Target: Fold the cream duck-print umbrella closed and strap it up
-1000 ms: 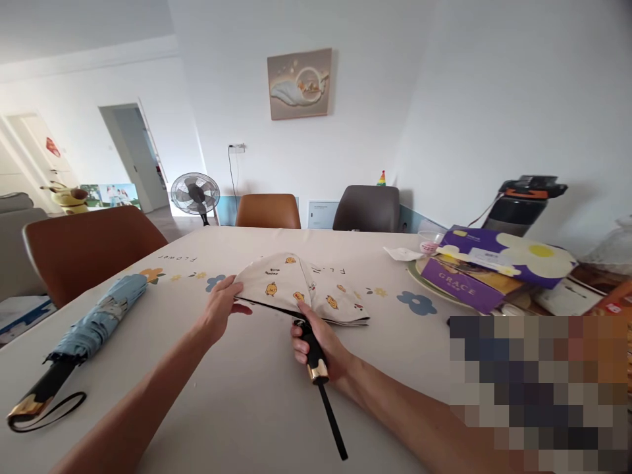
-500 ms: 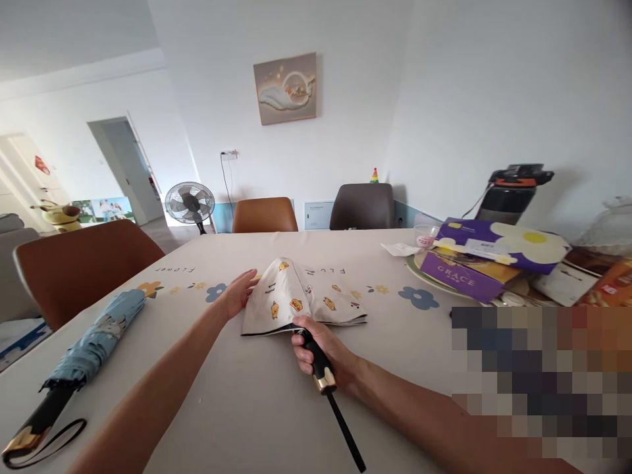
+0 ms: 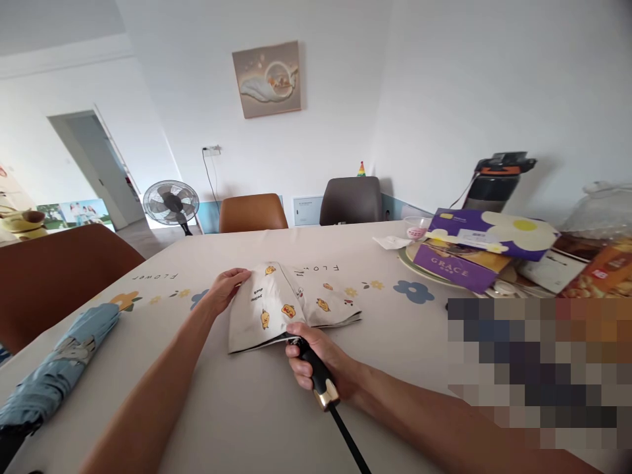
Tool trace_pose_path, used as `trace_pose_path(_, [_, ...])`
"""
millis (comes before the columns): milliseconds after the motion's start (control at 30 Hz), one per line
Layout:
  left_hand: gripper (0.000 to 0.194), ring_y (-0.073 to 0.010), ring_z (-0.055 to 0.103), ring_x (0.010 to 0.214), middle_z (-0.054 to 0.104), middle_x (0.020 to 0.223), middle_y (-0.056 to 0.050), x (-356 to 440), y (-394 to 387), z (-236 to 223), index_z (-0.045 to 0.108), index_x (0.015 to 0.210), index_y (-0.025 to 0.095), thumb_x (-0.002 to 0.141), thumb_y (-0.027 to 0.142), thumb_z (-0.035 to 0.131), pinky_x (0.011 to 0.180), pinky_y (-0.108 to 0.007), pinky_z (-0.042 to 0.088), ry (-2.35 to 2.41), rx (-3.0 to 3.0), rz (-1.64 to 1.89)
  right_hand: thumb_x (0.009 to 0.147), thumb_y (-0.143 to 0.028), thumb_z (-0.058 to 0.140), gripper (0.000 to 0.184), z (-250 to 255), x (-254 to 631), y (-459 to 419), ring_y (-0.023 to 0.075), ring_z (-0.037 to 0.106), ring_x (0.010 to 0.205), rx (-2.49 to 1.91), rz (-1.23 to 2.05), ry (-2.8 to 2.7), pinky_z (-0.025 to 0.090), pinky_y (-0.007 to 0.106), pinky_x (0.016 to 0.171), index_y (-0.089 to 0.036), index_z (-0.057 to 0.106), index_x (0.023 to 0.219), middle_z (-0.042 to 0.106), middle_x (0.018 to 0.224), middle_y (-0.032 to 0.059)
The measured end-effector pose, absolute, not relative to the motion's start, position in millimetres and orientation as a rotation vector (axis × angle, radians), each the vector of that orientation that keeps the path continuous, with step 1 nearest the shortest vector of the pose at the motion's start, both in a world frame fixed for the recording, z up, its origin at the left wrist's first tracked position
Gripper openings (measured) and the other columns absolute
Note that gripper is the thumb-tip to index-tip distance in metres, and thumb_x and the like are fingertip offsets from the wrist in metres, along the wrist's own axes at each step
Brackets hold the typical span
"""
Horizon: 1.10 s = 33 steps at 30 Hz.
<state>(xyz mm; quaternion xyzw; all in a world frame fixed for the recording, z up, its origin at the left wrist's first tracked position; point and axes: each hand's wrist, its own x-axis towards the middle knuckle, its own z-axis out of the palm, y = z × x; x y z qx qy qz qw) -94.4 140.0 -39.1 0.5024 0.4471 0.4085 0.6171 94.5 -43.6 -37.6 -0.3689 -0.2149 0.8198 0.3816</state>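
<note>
A cream folding umbrella (image 3: 291,304) printed with small yellow ducks lies on the table (image 3: 257,408) in front of me. My right hand (image 3: 316,359) is closed round its black handle, which has a gold band and a black strap trailing toward me. My left hand (image 3: 224,288) rests on the far left edge of the canopy, fingers curled over a fold of the fabric. The canopy is collapsed and partly flattened into panels.
A folded light-blue umbrella (image 3: 54,372) lies at the left table edge. At the right stand a purple box (image 3: 459,266), a plate, a daisy-printed box (image 3: 494,232) and a dark kettle (image 3: 496,183). Brown chairs (image 3: 54,276) surround the table; a fan (image 3: 170,204) stands behind.
My left hand moved from the near left edge of the canopy to its far left fold, turning a panel over toward me. My right hand kept hold of the handle. The view shifted right.
</note>
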Motion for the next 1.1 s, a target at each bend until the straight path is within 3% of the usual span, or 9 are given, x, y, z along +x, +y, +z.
trace_pose_path(233, [0.035, -0.0092, 0.050, 0.051, 0.056, 0.059, 0.005, -95, 135, -28, 0.058, 0.075, 0.018, 0.055, 0.038, 0.079, 0.049, -0.021, 0.038, 0.963, 1.140, 1.022, 0.082, -0.039, 0.051, 0.026, -37, 94, -45, 0.0051, 0.033, 0.032, -0.951, 2.086, -0.545, 0.031, 0.018, 0.034, -0.020, 0.039, 0.070, 0.042, 0.050, -0.0066])
trace_pose_path(400, [0.030, -0.0078, 0.048, 0.054, 0.053, 0.061, 0.004, -104, 133, -31, 0.059, 0.074, 0.018, 0.064, 0.042, 0.073, 0.050, -0.019, 0.036, 0.973, 1.296, 0.841, 0.082, -0.039, 0.051, 0.025, -38, 94, -45, 0.0046, 0.033, 0.034, -0.927, 2.071, -0.564, 0.032, 0.018, 0.035, -0.019, 0.039, 0.071, 0.042, 0.051, -0.0068])
trace_pose_path(567, [0.032, -0.0125, 0.056, 0.064, 0.064, 0.076, -0.003, -102, 128, -28, 0.065, 0.081, 0.015, 0.066, 0.043, 0.072, 0.056, -0.021, 0.041, 0.989, 1.415, 0.590, 0.081, -0.039, 0.053, 0.024, -40, 94, -45, 0.0042, 0.033, 0.034, -0.883, 2.059, -0.586, 0.033, 0.018, 0.036, -0.018, 0.042, 0.074, 0.043, 0.054, -0.0071])
trace_pose_path(800, [0.026, -0.0129, 0.059, 0.055, 0.062, 0.064, 0.001, -102, 127, -33, 0.056, 0.073, 0.017, 0.062, 0.029, 0.077, 0.053, -0.024, 0.046, 0.859, 1.072, 0.877, 0.081, -0.037, 0.053, 0.023, -40, 95, -45, 0.0050, 0.035, 0.034, -0.899, 2.075, -0.567, 0.033, 0.018, 0.035, -0.019, 0.040, 0.075, 0.044, 0.054, -0.0065])
trace_pose_path(1100, [0.026, -0.0164, 0.061, 0.058, 0.066, 0.069, -0.002, -111, 127, -18, 0.063, 0.089, 0.017, 0.067, 0.029, 0.071, 0.057, -0.027, 0.048, 0.786, 1.025, 0.896, 0.081, -0.035, 0.053, 0.022, -34, 94, -47, 0.0048, 0.035, 0.034, -0.940, 2.080, -0.523, 0.034, 0.018, 0.035, -0.020, 0.038, 0.076, 0.044, 0.055, -0.0066])
